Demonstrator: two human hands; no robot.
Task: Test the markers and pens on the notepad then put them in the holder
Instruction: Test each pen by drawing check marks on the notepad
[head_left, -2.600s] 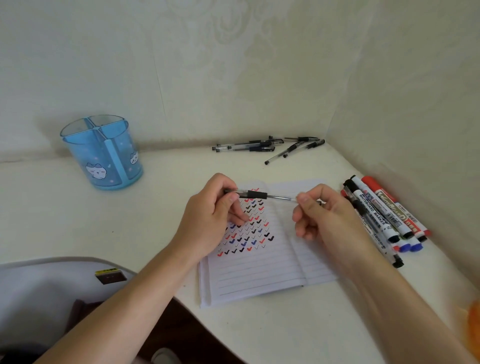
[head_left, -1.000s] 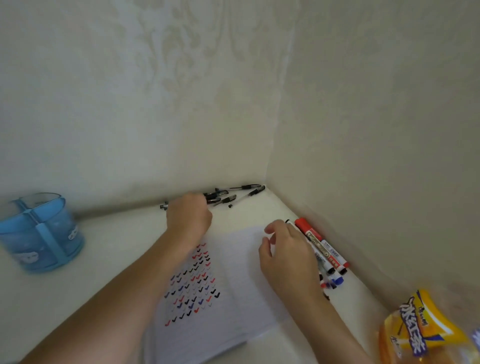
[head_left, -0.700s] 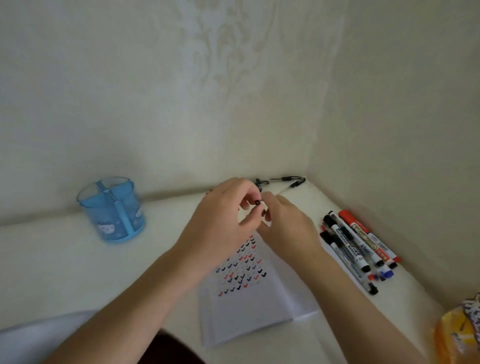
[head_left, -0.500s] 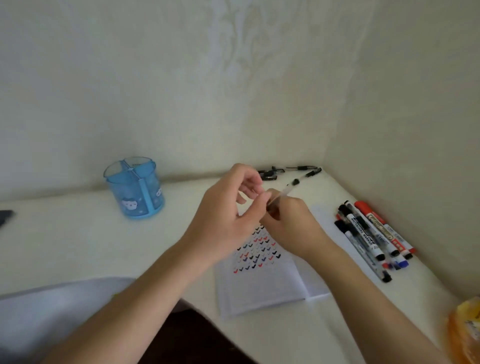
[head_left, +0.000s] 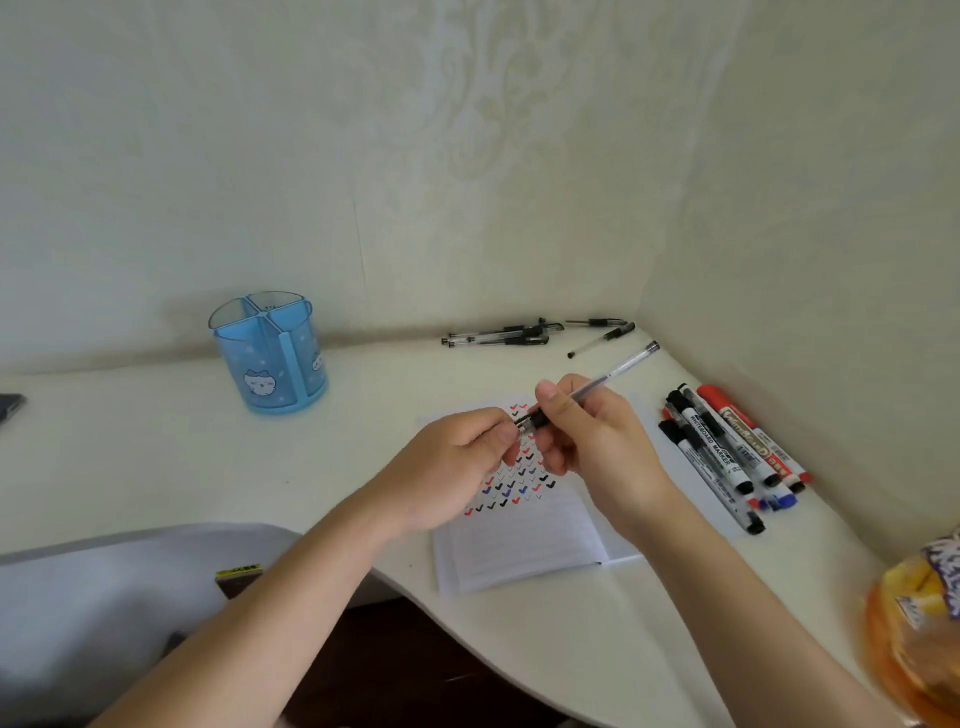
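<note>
gripping pen (head_left: 613, 373) outside blue divided holder (head_left: 270, 364)

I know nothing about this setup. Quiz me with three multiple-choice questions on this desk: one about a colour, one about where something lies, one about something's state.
1. The holder is: A blue; B red; C yellow.
2. The whiteboard markers lie: A inside the holder; B right of the notepad; C left of the holder.
3. The pen above the notepad is: A lying loose; B standing in the holder; C held by both hands.
Answers: 1 A, its walls are blue. 2 B, they lie bunched by its right edge. 3 C, the left hand pinches its near end, the right hand grips its barrel.
</note>
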